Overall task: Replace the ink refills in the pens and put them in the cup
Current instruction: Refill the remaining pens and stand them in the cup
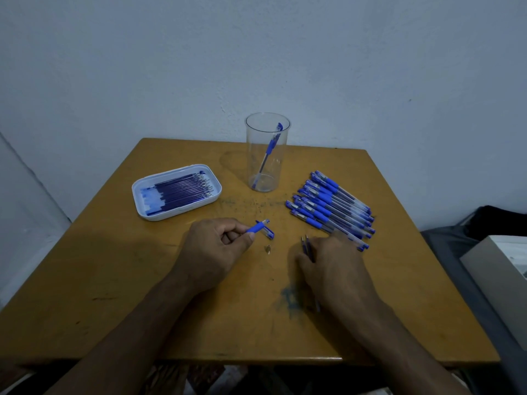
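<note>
Right hand [330, 263] grip pinches 2 refills [307, 248]; left hand [216, 246] grip pinches a pen barrel [258, 228].

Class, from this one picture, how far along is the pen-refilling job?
Done: one pen stands in the cup. In hand: the left hand holds a pen barrel, its metal tip on the table; the right hand rests on loose refills. Left: the pile of pens and the tray of refills.
</note>
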